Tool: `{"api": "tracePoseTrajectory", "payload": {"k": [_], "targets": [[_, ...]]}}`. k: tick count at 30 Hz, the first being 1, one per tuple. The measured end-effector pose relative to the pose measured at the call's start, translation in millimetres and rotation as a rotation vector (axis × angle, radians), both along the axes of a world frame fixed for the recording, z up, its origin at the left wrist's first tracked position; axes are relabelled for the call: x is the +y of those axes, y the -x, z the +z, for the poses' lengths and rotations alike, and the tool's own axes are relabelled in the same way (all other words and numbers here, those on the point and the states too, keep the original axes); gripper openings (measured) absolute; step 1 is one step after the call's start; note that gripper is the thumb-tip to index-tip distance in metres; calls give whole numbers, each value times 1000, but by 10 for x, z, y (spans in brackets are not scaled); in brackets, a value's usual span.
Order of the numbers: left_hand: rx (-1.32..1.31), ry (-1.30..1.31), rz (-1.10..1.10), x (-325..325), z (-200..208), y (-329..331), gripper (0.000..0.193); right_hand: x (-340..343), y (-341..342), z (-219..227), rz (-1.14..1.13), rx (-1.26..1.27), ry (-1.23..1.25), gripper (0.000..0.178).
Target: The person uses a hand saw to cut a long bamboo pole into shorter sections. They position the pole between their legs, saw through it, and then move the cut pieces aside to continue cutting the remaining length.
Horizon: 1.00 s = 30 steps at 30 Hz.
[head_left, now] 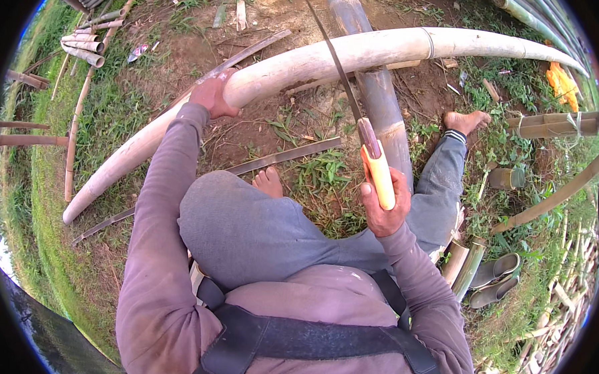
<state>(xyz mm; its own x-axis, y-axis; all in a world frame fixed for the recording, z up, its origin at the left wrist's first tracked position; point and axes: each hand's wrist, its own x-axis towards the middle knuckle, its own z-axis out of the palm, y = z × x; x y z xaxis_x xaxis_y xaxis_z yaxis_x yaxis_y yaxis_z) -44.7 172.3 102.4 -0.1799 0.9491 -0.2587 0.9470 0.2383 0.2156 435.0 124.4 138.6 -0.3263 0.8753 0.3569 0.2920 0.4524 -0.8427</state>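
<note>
Bamboo pole [284,71], pale and long, is the biggest item in my feed: it arcs across the upper part of the view, from the grass at left to the far right edge, beyond the wearer's knees. I see it crossing over a dark bamboo log [383,107], which runs away from the wearer. Heap of split bamboo [565,302] at lower right, pale, loosely strewn. Flat slat [284,154] on the ground in front of the knees, one bare foot [268,183] just beside it. Hand saw [377,167] next: its dark narrow blade points away from the wearer and passes over the pole in my view, close to where pole and log cross; from this angle I cannot tell whether the teeth touch. Handle yellow at the near end, purplish toward the blade. Right hand [388,217] grasps that handle, fingers wrapped around it. Left hand [214,96] is laid over the pole, gripping it well to the left of the blade. Pair of grey shoes [495,281] on the grass at right, near some cut bamboo. Smaller: orange crumpled piece [562,86] at upper right, material unclear to me, close by the pole's right-hand stretch.
</note>
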Motion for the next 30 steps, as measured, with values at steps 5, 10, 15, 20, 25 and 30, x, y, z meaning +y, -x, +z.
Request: {"api": "tracePoseTrajectory", "payload": {"k": [5,10,15,20,25,30], "targets": [[39,-34,-32,53,-102,56,112,353,100,5,-151,81,97,38],[135,32,34,-49,75,-211,109,430,140,-98,-89,115,101,44],[176,29,43,-84,162,-289,106,541,219,-166,-71,108,143,43],[203,38,46,-53,208,-345,108,667,396,-49,-80,128,14,45],[188,55,45,-130,188,-286,109,234,110,116,-117,42,48,48],[207,1,7,-128,71,-269,107,-155,-173,114,-90,116,108,47]]}}
